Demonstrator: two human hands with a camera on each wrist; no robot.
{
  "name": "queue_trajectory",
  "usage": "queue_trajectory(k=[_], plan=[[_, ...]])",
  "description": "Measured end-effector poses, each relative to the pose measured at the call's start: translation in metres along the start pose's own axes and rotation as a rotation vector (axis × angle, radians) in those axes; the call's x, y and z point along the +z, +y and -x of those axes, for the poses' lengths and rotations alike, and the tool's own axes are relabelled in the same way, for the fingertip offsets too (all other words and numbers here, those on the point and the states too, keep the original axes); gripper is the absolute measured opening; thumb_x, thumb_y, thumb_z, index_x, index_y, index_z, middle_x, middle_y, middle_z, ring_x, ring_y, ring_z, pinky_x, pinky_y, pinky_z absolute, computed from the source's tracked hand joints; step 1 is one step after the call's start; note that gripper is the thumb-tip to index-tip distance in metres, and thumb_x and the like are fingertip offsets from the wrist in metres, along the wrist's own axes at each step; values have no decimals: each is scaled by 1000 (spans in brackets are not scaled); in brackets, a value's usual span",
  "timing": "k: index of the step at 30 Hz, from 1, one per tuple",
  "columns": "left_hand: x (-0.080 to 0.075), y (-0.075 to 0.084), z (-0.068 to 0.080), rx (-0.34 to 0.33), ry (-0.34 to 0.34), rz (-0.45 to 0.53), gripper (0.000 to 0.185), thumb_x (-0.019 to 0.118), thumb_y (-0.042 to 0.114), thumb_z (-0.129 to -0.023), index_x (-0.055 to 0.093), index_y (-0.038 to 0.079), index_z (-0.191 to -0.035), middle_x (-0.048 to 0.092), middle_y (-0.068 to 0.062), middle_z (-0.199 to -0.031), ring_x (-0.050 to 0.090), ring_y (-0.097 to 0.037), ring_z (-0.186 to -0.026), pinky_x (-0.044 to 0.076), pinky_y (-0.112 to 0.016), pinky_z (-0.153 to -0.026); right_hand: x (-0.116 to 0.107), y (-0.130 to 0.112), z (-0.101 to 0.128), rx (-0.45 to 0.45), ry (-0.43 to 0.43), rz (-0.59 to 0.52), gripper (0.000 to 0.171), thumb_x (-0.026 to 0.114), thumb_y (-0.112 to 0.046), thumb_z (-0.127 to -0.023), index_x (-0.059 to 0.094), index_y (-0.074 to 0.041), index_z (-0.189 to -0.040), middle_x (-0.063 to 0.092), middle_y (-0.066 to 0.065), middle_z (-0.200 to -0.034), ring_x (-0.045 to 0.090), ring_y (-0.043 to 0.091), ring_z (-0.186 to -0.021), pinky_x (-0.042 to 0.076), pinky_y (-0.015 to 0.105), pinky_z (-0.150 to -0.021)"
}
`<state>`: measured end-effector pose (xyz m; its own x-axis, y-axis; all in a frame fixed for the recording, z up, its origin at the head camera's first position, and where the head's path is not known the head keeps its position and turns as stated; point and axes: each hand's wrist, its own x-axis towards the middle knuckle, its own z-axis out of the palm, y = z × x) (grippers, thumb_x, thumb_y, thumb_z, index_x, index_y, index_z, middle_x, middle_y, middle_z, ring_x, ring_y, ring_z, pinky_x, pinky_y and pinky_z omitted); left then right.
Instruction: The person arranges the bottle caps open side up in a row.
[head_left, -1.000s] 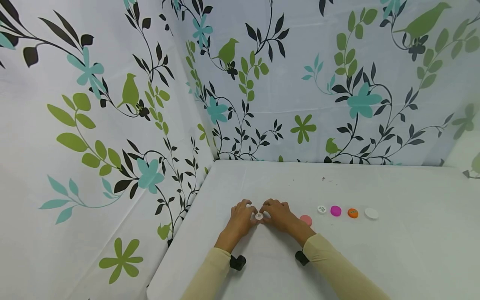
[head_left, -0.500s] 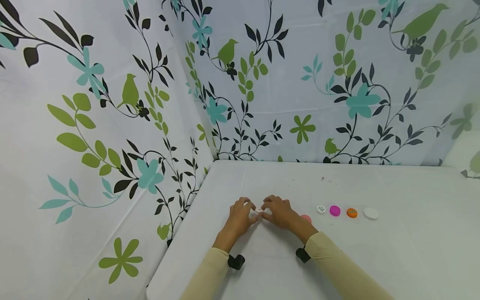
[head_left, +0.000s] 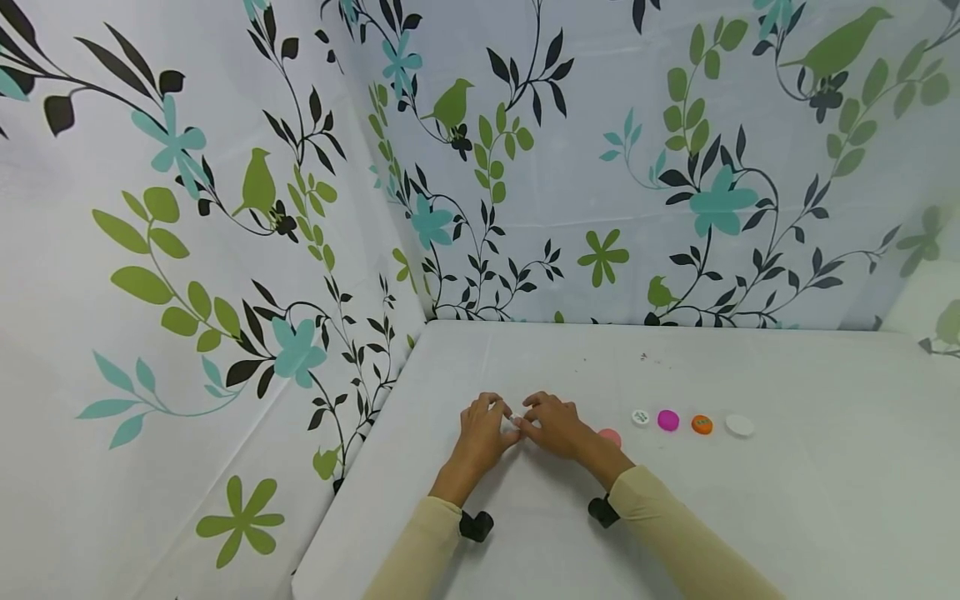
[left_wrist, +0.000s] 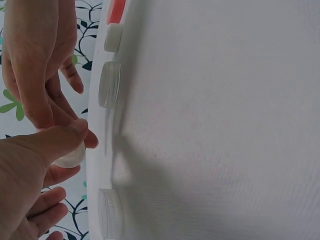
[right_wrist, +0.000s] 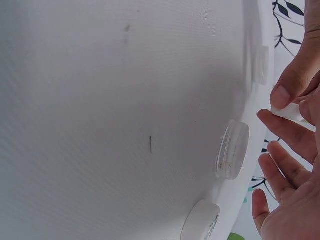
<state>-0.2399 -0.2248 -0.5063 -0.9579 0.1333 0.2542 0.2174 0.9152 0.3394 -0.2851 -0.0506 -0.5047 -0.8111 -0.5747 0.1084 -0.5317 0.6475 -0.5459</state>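
Head view, both hands (head_left: 517,425) pinching white cap (head_left: 514,421), bottle caps (head_left: 686,422) alongside

magenta cap (head_left: 668,420); orange cap (head_left: 702,424) — floral backdrop (head_left: 225,208)

Both forearms, in cream sleeves with a dark camera mount at each wrist, reach forward and angle inward so the hands meet fingertip to fingertip. The left hand (head_left: 480,432) curls its thumb and fingers into a pinch. The right hand (head_left: 557,425) mirrors it, knuckles raised, fingers bent.
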Motion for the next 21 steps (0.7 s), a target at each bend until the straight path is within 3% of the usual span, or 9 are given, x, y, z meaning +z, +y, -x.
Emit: queue_trajectory(k=[5, 13, 21], plan=[[-1, 2, 1, 4, 1, -8, 31, 84, 32, -93, 68, 10, -107, 56, -14, -134, 58, -35, -120, 39, -53, -108, 2, 1, 1, 3, 1, 9, 35, 60, -36, -108, 83, -10, -109, 63, 13, -140, 56, 36, -134, 43, 65, -101], [-3, 3, 1, -13, -48, 10, 30, 83, 29, -94, 68, 8, -110, 54, -15, -140, 55, -36, -129, 37, -53, -112, 0, 3, 3, -38, 30, 4, 30, 65, -27, -106, 72, -13, -132, 62, 13, -140, 57, 35, -133, 45, 61, -98], [-4, 2, 0, -14, -73, 26, 30, 82, 26, -94, 70, 7, -114, 53, -16, -144, 53, -37, -133, 35, -53, -114, -4, 3, 6, -66, 27, 21, 27, 69, -21, -104, 75, -15, -129, 62, 16, -139, 58, 37, -132, 45, 62, -96]])
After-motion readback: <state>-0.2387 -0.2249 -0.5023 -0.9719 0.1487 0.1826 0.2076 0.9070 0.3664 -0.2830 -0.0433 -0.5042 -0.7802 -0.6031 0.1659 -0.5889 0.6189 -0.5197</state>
